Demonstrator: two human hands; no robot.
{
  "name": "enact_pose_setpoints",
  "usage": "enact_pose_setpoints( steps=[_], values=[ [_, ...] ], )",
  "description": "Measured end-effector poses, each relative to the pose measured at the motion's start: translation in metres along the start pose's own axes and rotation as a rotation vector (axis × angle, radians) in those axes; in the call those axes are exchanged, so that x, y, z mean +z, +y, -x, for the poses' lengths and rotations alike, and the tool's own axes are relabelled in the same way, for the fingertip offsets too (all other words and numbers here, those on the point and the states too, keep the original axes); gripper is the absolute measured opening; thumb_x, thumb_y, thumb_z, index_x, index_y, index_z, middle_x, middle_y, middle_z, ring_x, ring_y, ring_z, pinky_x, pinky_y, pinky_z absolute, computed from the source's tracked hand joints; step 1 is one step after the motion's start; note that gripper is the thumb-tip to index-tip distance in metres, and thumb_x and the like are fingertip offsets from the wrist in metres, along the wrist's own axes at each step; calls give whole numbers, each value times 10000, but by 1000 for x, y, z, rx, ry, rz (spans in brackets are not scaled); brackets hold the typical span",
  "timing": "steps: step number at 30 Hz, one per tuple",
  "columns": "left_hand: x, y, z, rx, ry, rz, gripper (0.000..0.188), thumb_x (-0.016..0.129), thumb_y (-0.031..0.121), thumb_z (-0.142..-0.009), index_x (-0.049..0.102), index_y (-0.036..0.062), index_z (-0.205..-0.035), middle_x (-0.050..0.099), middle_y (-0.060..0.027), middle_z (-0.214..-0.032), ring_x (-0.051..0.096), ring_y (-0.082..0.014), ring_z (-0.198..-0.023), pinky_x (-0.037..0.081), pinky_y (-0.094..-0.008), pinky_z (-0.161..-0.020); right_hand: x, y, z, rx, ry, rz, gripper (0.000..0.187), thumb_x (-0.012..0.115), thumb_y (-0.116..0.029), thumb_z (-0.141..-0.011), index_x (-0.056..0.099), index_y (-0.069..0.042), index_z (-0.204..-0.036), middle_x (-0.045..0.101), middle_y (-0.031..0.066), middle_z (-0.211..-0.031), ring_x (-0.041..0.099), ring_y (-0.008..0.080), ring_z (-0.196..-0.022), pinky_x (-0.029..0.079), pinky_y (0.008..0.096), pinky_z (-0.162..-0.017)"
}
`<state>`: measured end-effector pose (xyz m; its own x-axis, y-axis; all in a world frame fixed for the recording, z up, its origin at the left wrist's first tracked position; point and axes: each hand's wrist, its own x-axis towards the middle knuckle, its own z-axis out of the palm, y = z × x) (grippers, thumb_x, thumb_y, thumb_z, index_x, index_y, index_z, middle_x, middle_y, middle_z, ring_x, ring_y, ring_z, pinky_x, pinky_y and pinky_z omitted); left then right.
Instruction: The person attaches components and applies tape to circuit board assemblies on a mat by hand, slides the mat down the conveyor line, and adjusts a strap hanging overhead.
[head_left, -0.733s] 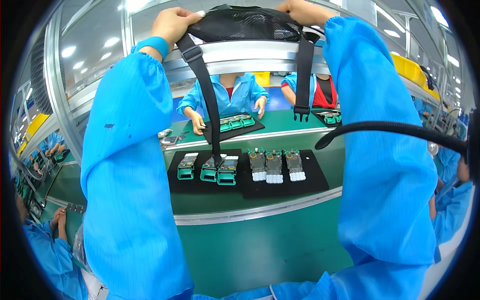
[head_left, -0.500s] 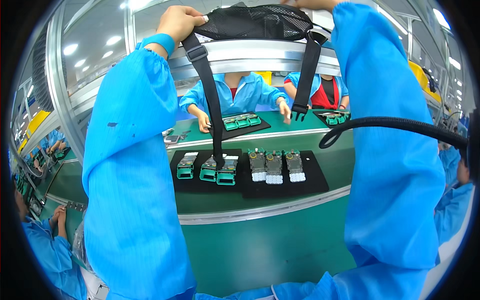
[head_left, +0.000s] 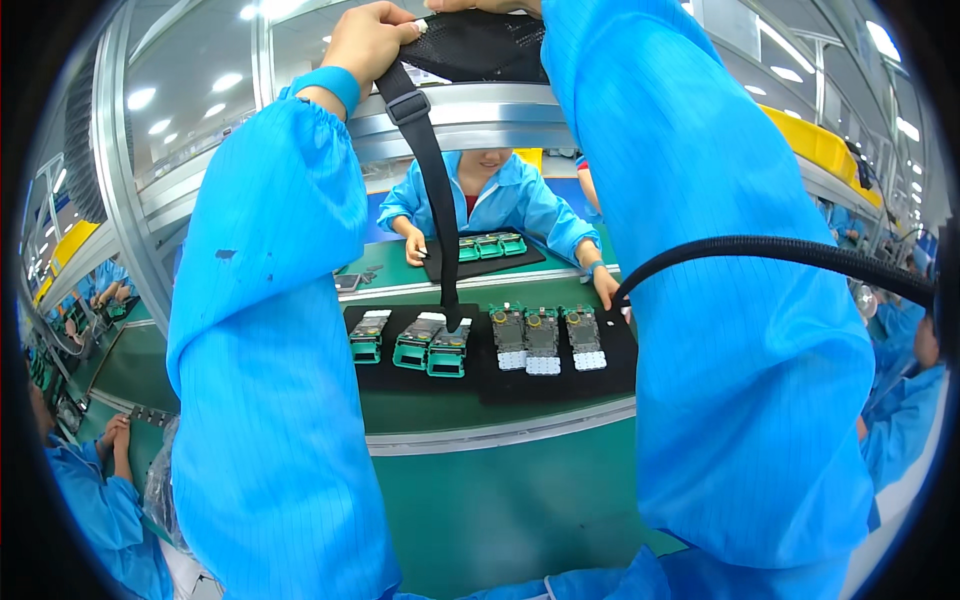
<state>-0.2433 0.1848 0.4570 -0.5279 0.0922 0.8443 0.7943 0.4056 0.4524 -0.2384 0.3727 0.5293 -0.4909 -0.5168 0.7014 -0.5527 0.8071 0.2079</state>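
Observation:
Both of my arms, in blue sleeves, reach up to a black mesh pouch (head_left: 482, 50) at the top of the view. My left hand (head_left: 368, 45) is closed on the pouch's left end. Along its upper edge lies my right hand (head_left: 490, 5), cut off by the picture's top, its fingertips pinched against the pouch close to my left hand. A black webbing strap (head_left: 436, 190) with a slide buckle (head_left: 408, 107) hangs from the left end down over the work line. My right sleeve hides the pouch's right end.
Green-framed device halves (head_left: 428, 345) and grey circuit boards with white keypads (head_left: 543, 345) lie on black mats (head_left: 610, 378) on a green line. Behind a metal rail (head_left: 470, 115) a co-worker's hand (head_left: 604, 288) reaches toward the boards. A black corrugated hose (head_left: 760, 247) crosses my right sleeve.
My right hand has moved left along the pouch toward my left hand. The right strap is now behind my sleeve. The co-worker's hand has come forward toward the boards.

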Motion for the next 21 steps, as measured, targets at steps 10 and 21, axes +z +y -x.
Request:
enact_pose_setpoints(
  steps=[10, 21],
  values=[
    [110, 48, 4, -38, 80, -91, 163, 653, 115, -824, 651, 8, -947, 653, -73, -846, 600, -122, -714, 492, -256, -656, -28, 121, 64, -66, 87, 240, 304, 612, -363, -784, 704, -98, -901, 674, 147, -863, 639, 305, -767, 494, 392, -714],
    [246, 77, 11, -98, 204, -541, 226, 705, 295, -746, 712, 126, -895, 684, -112, -885, 656, -260, -809, 511, -362, -767, -59, 303, 207, -461, -2, 582, 275, 542, -263, -828, 679, -28, -793, 629, 177, -765, 598, 363, -772, 465, 447, -725]
  ],
)
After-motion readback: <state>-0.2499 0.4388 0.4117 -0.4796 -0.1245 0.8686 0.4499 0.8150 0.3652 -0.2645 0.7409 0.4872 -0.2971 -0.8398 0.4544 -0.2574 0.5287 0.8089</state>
